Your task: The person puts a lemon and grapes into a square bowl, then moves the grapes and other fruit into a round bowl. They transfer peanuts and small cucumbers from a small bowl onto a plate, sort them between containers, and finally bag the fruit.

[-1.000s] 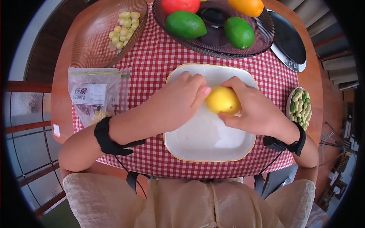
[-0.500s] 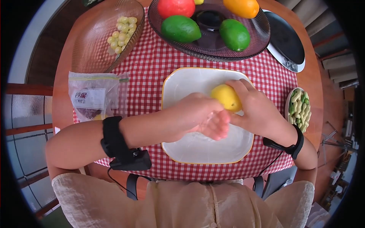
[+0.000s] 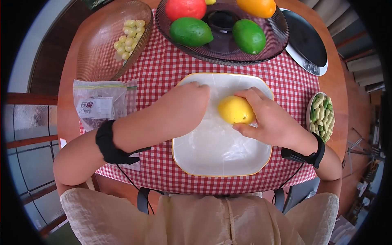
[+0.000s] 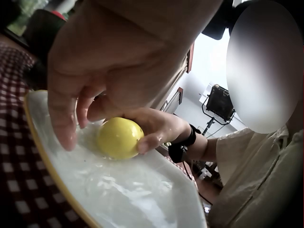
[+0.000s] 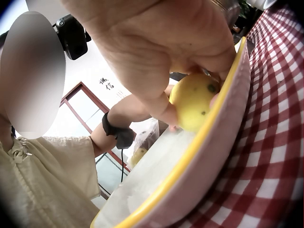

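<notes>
My right hand holds a yellow lemon over the right half of a white dish with a yellow rim. Thumb and fingers grip the lemon from its right side. The left hand is over the dish's left half, back of the hand up, its fingers hidden in the head view. From the left wrist, its loosely bent fingers point down into the dish, beside the lemon and holding nothing. Those fingers look wet, and the dish floor shines with bright glints.
A purple glass bowl with green, red and orange fruit stands behind the dish. Grapes lie in a brown bowl at far left, above a zip bag. To the right are a black plate and a bowl of peanuts.
My left hand first turned palm-inward across the lemon's near side, then swung back left and turned down over the dish. The right hand keeps its grip, with the lemon slightly shifted.
</notes>
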The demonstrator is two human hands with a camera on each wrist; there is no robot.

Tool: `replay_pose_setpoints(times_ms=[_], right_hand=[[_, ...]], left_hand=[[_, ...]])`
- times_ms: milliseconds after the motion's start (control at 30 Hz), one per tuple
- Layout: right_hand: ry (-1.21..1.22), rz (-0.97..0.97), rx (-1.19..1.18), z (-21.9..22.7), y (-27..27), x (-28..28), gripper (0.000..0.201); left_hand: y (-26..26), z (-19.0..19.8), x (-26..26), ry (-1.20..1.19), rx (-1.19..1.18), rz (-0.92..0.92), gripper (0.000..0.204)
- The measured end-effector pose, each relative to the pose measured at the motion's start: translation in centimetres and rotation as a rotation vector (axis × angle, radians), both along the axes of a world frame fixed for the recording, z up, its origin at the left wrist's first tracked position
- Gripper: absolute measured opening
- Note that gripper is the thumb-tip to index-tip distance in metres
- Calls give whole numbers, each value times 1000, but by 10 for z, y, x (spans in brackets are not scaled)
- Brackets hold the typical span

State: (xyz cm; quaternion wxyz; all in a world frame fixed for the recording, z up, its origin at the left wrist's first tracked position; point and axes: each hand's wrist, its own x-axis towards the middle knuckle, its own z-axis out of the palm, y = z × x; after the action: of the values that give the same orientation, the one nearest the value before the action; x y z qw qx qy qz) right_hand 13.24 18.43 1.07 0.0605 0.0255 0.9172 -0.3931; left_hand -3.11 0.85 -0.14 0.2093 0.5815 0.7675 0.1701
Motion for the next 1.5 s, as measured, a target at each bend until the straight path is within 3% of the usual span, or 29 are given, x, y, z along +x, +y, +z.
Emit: replay_pose_setpoints(times_ms=[133,200,233,300,333,400,433,500,533,600,633,700,733,800,833,900,1067,1133,1267,1367,1500], right_hand=[[-17,-6,-7,1,-1,-1,56],[-23,-6,-10,1,-1,-1,56],[-29,-8,-15,1,0,-1,57],[-31,-3,-20,1,1,-2,56],[-35,1,-26,0,2,-2,56],[-22,2,-35,-1,2,-2,56],[-10,4,-45,-2,3,-2,56],[15,29,-36,-6,5,-1,57],[38,58,-28,-7,5,0,59],[74,130,-15,-8,4,-1,56],[113,203,-1,-7,4,-1,52],[77,167,-33,-9,4,-1,52],[41,126,-67,-10,4,0,52],[37,74,-49,-9,2,1,53],[31,24,-33,-8,2,1,55],[22,15,-68,-5,1,1,56],[-10,-17,-192,20,-3,-1,60],[56,-13,-110,24,-5,-1,61],[127,5,-250,10,-4,1,66],[-27,36,-191,21,-1,5,63],[67,-38,-158,14,10,11,44]], left_hand=[[5,-2,5,-69,-112,-36,18],[10,-2,11,-304,-350,13,22],[11,-1,13,-303,-349,13,22],[12,1,18,-972,-562,192,30],[12,4,20,-970,-562,191,30],[13,14,23,-1322,-687,301,34],[15,22,25,-1320,-688,299,34],[20,37,30,-1494,-486,246,31],[25,43,33,-1496,-488,246,31],[34,52,36,-1480,-204,137,27],[36,49,33,-1480,-200,140,27],[39,40,27,-1097,-111,-9,22],[37,38,26,-1094,-110,-10,22],[31,36,21,-745,103,12,19],[29,36,19,-742,101,8,19],[23,35,14,-401,183,54,20],[7,29,21,-323,223,14,46],[5,30,22,-506,112,-1,61],[-9,29,21,-432,112,-19,65],[-23,40,20,-330,128,-34,66],[-47,48,13,-129,220,-38,65]])
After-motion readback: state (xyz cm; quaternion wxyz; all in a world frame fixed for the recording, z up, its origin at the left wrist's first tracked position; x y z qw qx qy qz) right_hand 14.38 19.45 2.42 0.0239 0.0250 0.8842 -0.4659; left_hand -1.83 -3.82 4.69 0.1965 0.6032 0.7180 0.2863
